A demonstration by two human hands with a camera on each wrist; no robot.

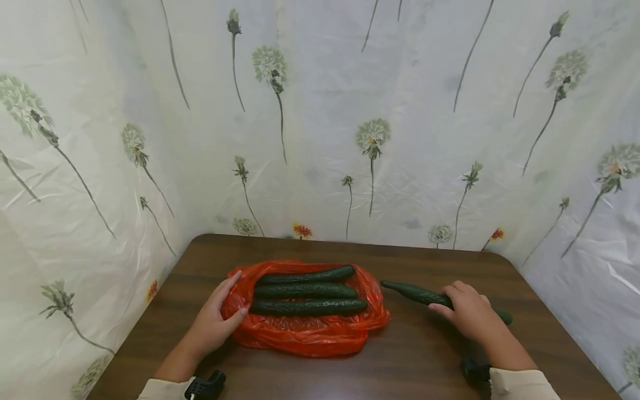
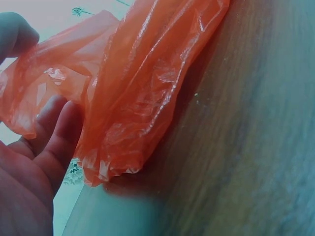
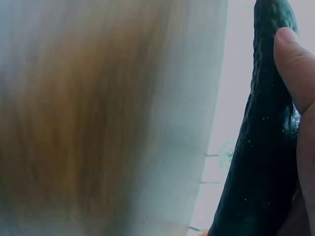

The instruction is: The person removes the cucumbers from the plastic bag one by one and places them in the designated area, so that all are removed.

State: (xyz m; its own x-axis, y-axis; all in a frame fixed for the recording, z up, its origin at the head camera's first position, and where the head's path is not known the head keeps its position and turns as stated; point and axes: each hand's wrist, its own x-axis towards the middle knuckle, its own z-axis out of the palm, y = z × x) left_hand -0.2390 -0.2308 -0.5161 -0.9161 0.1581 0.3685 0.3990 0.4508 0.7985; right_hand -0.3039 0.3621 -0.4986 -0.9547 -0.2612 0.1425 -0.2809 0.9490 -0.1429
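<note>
A red plastic bag (image 1: 320, 336) lies spread on the table, with three dark green cucumbers (image 1: 309, 307) side by side in its mouth. My left hand (image 1: 212, 319) holds the bag's left edge, thumb toward the near side. In the left wrist view the thin film of the bag (image 2: 142, 83) runs between the thumb and fingers of that hand (image 2: 29, 172). To the right of the bag, my right hand (image 1: 470, 312) grips another cucumber (image 1: 412, 291) from above around its middle. The right wrist view shows the thumb lying along this cucumber (image 3: 261, 132).
The brown wooden table (image 1: 425, 366) has rounded far corners. A pale curtain (image 1: 320, 111) printed with dandelions hangs behind it and along both sides. Dark camera mounts (image 1: 206, 385) sit on both wrists.
</note>
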